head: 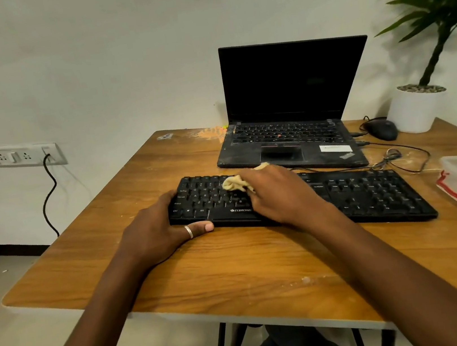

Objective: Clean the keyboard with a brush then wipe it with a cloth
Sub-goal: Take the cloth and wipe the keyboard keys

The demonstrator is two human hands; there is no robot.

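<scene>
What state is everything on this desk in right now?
Keyboard: flat on the table, under the cloth.
Cloth: bunched, pressed on the keyboard.
Right hand: grips the cloth.
Left hand: holds the keyboard's left end.
Laptop: open, screen dark.
Wall cable: plugged in.

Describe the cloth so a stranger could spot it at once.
On the wooden table, a black keyboard lies in front of the open laptop. The right hand holds a crumpled cloth against the keys on its left half. It is the only pale yellow, soft thing among the black hardware.
</scene>
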